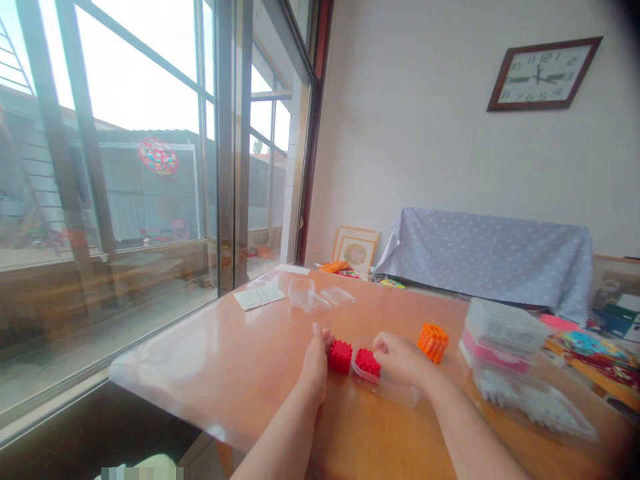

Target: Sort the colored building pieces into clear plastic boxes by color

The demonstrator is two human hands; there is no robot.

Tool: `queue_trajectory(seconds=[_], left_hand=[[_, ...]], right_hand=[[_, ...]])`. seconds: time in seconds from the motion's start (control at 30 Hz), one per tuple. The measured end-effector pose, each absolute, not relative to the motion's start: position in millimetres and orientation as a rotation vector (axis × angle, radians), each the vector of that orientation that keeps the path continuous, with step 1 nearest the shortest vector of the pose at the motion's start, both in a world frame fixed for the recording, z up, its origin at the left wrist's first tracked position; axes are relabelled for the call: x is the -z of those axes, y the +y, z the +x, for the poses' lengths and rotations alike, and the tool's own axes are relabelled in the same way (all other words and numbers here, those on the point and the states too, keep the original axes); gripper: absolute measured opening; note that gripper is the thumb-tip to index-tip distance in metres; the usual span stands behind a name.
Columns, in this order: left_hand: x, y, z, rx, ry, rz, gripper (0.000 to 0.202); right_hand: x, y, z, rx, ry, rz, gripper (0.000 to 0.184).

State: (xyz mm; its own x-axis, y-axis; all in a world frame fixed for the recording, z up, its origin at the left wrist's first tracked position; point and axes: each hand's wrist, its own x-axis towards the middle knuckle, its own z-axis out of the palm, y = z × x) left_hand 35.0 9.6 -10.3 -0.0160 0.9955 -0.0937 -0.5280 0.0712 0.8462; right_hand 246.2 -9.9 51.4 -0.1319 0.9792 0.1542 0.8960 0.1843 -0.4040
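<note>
A stack of red, tooth-edged plastic pieces (341, 357) stands on the table. My left hand (315, 357) is beside its left side, thumb raised and apart from the partly hidden fingers. To the right, more red toothed pieces (368, 362) sit in a clear shallow plastic container (400, 392). Over their right edge, my right hand (400, 357) has its fingers curled together; whether a piece is between the fingertips is hidden. An orange stack of similar pieces (433, 343) stands beyond my right hand.
Clear boxes (505, 330), one with a pink band, stand at the right beside a clear tray of whitish pieces (535, 397). Farther back on the wooden table (225, 360) lie a paper sheet (259, 297) and empty clear containers (302, 295). Glass windows line the left.
</note>
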Motion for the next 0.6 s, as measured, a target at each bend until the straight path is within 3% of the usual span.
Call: queue_trajectory(seconds=[0.17,0.6], left_hand=[[13,11,34,-1.384,0.848,0.727,0.077],[11,11,32,-1.378,0.855,0.777,0.077]], right_hand=[[-43,-12,249,-0.272,-2.111,-1.841,0.01],[-51,-22,292,-0.255,-1.812,-1.739,0.019]])
